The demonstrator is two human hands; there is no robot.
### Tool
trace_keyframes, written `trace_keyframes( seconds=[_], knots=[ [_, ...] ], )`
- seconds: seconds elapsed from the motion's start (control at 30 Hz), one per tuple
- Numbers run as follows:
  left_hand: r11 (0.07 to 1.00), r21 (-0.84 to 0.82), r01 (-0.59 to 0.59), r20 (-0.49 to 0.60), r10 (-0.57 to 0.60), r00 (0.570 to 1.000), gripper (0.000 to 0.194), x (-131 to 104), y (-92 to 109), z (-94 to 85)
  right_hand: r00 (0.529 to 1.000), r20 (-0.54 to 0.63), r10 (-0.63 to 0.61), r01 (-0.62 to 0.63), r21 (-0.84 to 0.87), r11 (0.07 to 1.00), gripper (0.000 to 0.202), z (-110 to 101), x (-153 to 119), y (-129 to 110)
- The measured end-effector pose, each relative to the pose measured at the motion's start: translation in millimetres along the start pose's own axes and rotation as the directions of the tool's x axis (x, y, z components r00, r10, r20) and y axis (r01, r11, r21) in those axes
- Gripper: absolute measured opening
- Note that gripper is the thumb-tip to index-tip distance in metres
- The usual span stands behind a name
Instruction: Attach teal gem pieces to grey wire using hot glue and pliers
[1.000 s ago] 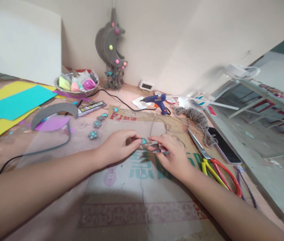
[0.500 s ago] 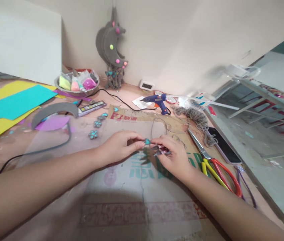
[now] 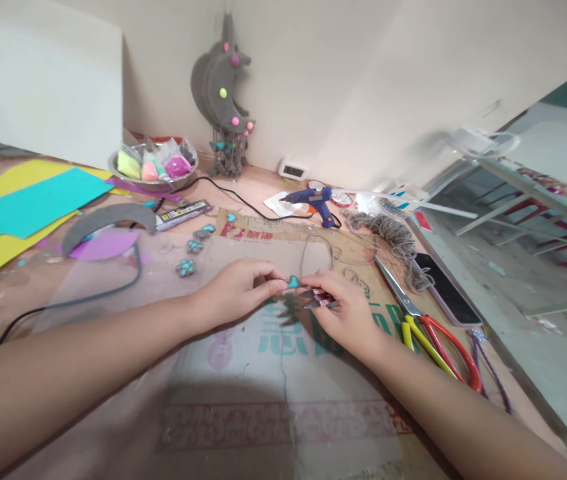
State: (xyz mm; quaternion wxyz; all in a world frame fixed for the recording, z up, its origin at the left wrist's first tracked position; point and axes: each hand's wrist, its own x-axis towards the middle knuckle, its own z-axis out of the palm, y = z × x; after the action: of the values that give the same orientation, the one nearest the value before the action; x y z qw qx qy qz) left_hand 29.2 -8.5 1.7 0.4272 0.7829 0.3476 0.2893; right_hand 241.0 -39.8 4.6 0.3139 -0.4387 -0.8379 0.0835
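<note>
Between my hands is a small turquoise heart piece [image 3: 293,282], pinched at its left side by the thumb and finger of my left hand [image 3: 243,290]. My right hand [image 3: 343,307] is closed round a small metal-tipped tool [image 3: 319,300] with reddish markings, its tips pointing left below the heart. Grey string [image 3: 304,257] rises behind the fingers. Under both hands lies a translucent sheet [image 3: 243,400] over printed cardboard [image 3: 398,407]. To the left of my left hand, turquoise and grey flower pieces [image 3: 185,267] lie on the sheet.
Scissors [image 3: 426,327], a phone [image 3: 448,290] and grey yarn [image 3: 396,237] lie on the right. A blue glue gun [image 3: 316,200] and white clock [image 3: 293,170] are behind. Coloured foam sheets [image 3: 33,207] and a metal bowl [image 3: 153,183] occupy the left. A grey moon ornament [image 3: 218,87] hangs on the wall.
The turquoise heart has turned slightly and shows its face more clearly. The tool in my right hand has shifted slightly left. My left hand has hardly moved.
</note>
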Motion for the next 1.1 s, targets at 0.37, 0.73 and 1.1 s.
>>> trace_keyframes(
  seconds=[0.37,0.73,1.1],
  knots=[
    [0.992,-0.045,-0.121,-0.120,0.115,0.986,0.031,-1.1,-7.1,5.3,0.964,0.121,0.236,-0.256,0.203,0.945,0.010,3.9,3.0,-2.3],
    [0.978,0.120,-0.170,-0.048,0.176,0.983,0.017,-3.5,-1.8,3.7,0.935,0.227,0.273,-0.330,0.276,0.903,0.011,0.9,8.4,-10.0],
    [0.996,0.080,-0.040,-0.020,0.041,0.999,0.022,-2.6,-1.3,2.8,0.980,0.051,0.192,-0.197,0.118,0.973,0.006,3.3,1.9,-4.5]
  ],
)
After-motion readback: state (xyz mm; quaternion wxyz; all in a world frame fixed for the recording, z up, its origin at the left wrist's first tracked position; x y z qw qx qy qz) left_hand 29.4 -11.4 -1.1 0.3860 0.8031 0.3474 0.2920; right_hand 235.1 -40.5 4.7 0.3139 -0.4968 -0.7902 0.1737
